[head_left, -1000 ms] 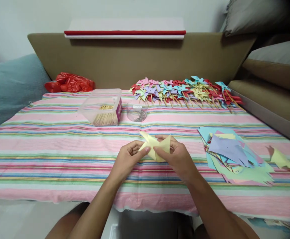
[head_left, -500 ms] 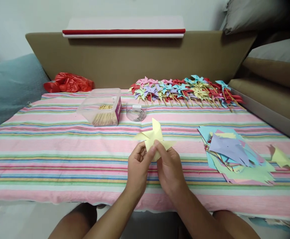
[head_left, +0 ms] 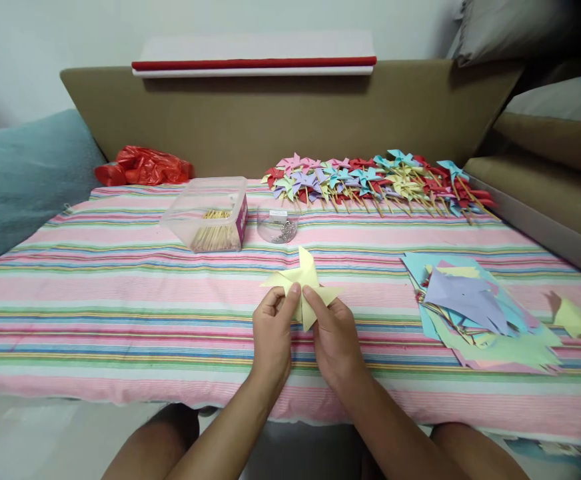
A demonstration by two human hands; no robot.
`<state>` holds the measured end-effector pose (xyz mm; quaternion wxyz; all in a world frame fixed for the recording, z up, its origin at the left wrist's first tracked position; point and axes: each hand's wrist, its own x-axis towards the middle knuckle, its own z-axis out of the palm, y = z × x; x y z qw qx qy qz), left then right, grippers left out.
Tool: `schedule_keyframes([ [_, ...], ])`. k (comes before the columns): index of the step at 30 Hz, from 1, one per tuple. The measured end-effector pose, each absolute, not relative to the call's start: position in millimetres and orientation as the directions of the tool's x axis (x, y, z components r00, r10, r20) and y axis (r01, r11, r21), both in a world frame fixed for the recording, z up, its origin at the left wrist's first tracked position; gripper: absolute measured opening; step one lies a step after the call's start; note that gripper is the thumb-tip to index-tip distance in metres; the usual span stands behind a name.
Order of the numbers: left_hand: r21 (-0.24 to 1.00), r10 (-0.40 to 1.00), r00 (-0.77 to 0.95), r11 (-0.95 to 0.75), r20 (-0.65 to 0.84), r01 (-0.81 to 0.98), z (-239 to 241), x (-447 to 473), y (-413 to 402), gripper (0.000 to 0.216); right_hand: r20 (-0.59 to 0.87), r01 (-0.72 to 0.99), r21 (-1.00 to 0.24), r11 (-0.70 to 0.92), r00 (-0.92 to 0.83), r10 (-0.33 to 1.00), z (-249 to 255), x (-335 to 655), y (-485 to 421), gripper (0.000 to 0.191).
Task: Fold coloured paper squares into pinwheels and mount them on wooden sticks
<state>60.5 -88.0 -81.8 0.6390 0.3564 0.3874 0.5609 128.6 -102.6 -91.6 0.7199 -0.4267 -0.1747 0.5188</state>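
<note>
Between my two hands is a pale yellow paper pinwheel (head_left: 306, 267), its folded blades pointing up, left, right and down. My left hand (head_left: 273, 330) pinches it from the left, thumb pressed near the centre. From the other side my right hand (head_left: 336, 337) grips it, with that thumb also close to the middle. Fingers behind the paper are mostly hidden. No stick shows on this pinwheel. Beyond it stand a round clear tub (head_left: 277, 225) with small metal pins and a clear plastic box (head_left: 203, 207) holding many thin wooden sticks (head_left: 216, 236).
Finished pinwheels on sticks (head_left: 365, 179) lie heaped at the back right. A stack of cut coloured paper (head_left: 475, 307) is to my right, with a loose yellow piece (head_left: 578, 320) past it. A red plastic bag (head_left: 145, 167) sits back left on the striped cloth (head_left: 120, 287).
My hands have shifted slightly left and down with the pinwheel. The thumbs have moved a little apart at its centre, and the lower blade's point now shows between the hands.
</note>
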Motion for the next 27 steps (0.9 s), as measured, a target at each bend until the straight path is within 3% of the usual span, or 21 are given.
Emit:
schedule_keyframes([
  [5,0.890,0.995,0.035,0.101,-0.095,-0.444,-82,57,-82,0.024,-0.180,-0.570,-0.821,0.029,0.307,0.934,-84,134,-102,0.035],
  [8,0.854,0.993,0.008,0.109,-0.121,-0.508,-80,53,-75,0.025,-0.114,-0.448,-0.893,0.053,0.338,0.934,-77,144,-102,0.036],
  [10,0.831,0.990,-0.016,0.107,-0.138,-0.546,-78,50,-71,0.026,0.055,-0.197,-0.969,0.151,0.420,0.906,-75,155,-103,0.039],
  [12,0.818,0.987,-0.043,0.106,-0.157,-0.565,-76,47,-67,0.027,0.339,0.200,-0.938,0.282,0.375,0.863,-75,165,-105,0.038],
  [14,0.810,0.984,-0.051,0.110,-0.170,-0.577,-74,45,-64,0.028,0.549,0.536,-0.751,0.386,0.183,0.815,-76,173,-106,0.033],
  [16,0.802,0.984,-0.043,0.117,-0.174,-0.585,-72,45,-64,0.028,0.617,0.688,-0.584,0.429,0.033,0.786,-76,177,-108,0.027],
  [22,0.790,0.983,-0.008,0.143,-0.184,-0.596,-73,46,-67,0.028,0.648,0.756,-0.452,0.474,-0.088,0.757,-75,178,-107,0.012],
  [27,0.814,0.989,0.006,0.125,-0.148,-0.567,-76,46,-69,0.027,0.644,0.733,-0.484,0.478,-0.072,0.762,-72,177,-107,0.010],
])
